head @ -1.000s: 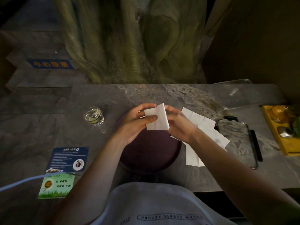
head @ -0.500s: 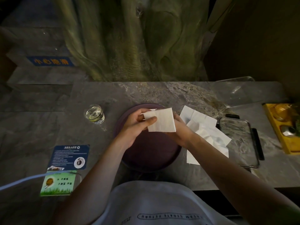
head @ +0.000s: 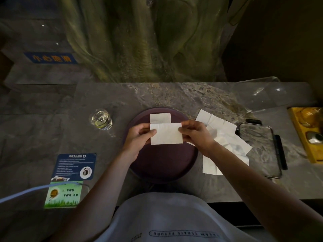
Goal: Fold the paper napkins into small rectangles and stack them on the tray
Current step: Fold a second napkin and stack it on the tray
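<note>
A round dark purple tray (head: 164, 165) lies on the stone table in front of me. A small folded white napkin (head: 160, 118) rests on the tray's far part. Just above the tray I hold a second folded napkin (head: 167, 133) flat and level. My left hand (head: 139, 137) pinches its left edge and my right hand (head: 195, 135) pinches its right edge. Several loose white napkins (head: 225, 137) lie spread on the table to the right of the tray, partly under my right forearm.
A glass of water (head: 101, 119) stands left of the tray. Printed cards (head: 74, 165) and a pale cable (head: 26, 192) lie at the near left. A phone (head: 258, 149) lies to the right, a clear lid (head: 262, 95) behind it, a yellow tray (head: 307, 133) at the far right.
The napkin in my hands went from tilted and raised to flat and lower over the tray. The folded napkin on the tray's far part has come into view behind it.
</note>
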### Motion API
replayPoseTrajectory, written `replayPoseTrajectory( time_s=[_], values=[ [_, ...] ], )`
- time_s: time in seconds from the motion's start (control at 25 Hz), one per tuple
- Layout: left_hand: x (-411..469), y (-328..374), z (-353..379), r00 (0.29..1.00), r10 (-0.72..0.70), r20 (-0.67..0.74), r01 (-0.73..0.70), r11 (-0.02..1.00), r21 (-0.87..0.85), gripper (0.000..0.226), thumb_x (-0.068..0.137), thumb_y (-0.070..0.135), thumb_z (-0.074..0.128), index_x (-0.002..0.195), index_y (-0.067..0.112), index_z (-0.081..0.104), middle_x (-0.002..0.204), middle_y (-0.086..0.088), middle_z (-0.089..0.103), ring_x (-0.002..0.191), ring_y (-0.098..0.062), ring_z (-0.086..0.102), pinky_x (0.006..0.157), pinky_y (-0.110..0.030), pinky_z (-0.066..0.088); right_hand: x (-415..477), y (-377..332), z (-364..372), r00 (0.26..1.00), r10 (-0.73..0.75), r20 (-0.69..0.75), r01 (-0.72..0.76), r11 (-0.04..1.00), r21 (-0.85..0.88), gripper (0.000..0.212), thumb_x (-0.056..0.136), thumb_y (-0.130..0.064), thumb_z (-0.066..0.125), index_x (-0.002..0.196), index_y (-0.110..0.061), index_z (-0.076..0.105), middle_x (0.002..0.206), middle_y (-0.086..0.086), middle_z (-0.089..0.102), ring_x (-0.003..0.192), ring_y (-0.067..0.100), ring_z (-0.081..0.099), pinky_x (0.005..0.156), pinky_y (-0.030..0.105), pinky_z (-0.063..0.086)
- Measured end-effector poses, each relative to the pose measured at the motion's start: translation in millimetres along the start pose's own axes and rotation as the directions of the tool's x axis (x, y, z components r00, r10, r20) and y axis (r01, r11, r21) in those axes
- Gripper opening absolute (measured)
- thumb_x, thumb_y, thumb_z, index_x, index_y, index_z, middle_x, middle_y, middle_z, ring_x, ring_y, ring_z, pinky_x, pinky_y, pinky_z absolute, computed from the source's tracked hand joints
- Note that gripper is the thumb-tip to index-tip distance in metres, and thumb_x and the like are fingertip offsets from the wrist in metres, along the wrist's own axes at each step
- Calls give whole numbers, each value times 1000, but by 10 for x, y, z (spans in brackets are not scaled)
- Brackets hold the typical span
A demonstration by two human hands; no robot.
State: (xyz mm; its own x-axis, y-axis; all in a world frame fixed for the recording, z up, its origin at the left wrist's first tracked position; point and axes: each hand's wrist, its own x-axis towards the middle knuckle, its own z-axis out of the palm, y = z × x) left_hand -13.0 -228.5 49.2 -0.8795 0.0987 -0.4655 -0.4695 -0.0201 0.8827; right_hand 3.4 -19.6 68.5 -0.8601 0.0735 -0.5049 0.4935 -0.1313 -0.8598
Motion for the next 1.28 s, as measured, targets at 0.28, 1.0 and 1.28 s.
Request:
replayPoseTrajectory(
  time_s=[0.28, 1.0, 1.28],
  values=[
    [291, -118, 26, 993, -67, -93, 71, 997, 42, 16, 84, 3, 67, 86, 19, 65, 85, -1, 68, 80, -14, 65, 73, -29, 57, 359, 168, 39, 994, 82, -78, -81, 997, 19, 15, 85, 7, 64, 88, -7, 61, 82, 5, 61, 71, 18, 64, 57, 26, 58],
    [1559, -394, -54, 947, -247, -207, 294, 927, 235, 19, 79, 10, 72, 84, 27, 66, 83, 3, 70, 80, -18, 68, 82, -48, 58, 1790, 524, 130, 956, 203, -211, -265, 906, -331, 23, 78, 4, 71, 80, -18, 67, 82, 4, 70, 88, 31, 71, 82, 50, 59],
    [1795, -555, -117, 945, -190, -267, 272, 910, 314, 13, 69, 25, 75, 72, 36, 68, 79, 4, 73, 79, -19, 71, 77, -47, 59, 1995, 611, 168, 955, 132, -266, -232, 890, -393, 17, 79, 0, 72, 87, -14, 65, 83, 8, 69, 81, 28, 69, 78, 48, 59]
  ],
)
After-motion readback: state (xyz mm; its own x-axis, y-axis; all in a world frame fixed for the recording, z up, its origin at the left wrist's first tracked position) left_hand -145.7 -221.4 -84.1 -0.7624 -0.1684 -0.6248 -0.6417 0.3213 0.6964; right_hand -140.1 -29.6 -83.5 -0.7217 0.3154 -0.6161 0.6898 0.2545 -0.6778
